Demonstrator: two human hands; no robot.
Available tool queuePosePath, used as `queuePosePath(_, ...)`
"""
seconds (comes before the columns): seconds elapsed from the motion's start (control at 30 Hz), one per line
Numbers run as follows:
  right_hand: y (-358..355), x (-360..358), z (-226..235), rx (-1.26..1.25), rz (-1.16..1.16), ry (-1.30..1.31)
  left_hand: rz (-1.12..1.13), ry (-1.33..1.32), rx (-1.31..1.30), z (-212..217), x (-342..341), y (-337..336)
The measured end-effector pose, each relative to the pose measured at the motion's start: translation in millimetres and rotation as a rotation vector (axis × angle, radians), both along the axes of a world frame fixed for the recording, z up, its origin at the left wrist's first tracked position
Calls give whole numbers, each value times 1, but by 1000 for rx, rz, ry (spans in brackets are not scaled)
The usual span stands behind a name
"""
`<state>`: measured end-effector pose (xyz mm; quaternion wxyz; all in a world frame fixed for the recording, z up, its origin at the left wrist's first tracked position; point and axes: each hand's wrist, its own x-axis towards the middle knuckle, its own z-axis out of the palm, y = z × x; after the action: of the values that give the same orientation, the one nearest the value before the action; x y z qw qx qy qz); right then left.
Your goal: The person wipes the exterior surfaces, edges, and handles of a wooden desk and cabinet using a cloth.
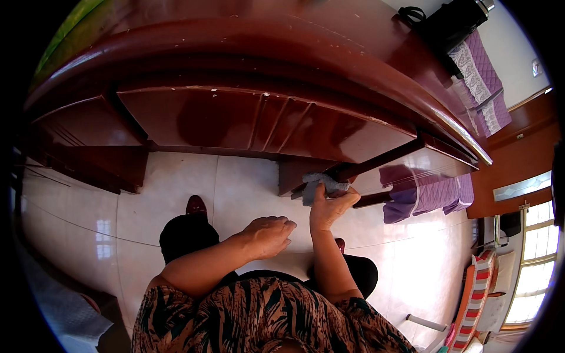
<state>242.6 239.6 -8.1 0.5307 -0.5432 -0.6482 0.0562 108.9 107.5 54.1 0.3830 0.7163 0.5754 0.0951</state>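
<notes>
My right hand [329, 207] grips a crumpled grey cloth [322, 183] and presses it against the lower wooden rail of a dark red lacquered desk [265, 117], near its right leg. My left hand [269, 235] hangs in front of me with fingers curled loosely and nothing in it, above the white tiled floor [170, 194]. My forearms come up from a brown patterned top at the bottom of the view. Dark trousers and red shoes show below the hands.
A purple quilted cloth [424, 194] drapes under the desk at the right, another [482, 82] hangs further up. A black bag [453, 23] lies on the desk top. A striped orange chair [474, 300] and a bright window [532, 270] are at the lower right.
</notes>
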Motion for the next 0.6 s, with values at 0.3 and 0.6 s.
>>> queuePosePath(0.3, -7, 1, -13, -240, 91, 244, 30, 9, 30, -6, -4, 6)
queuePosePath(0.6, 0, 18, 89, 55, 366, 348, 30, 16, 34, -10, -2, 8)
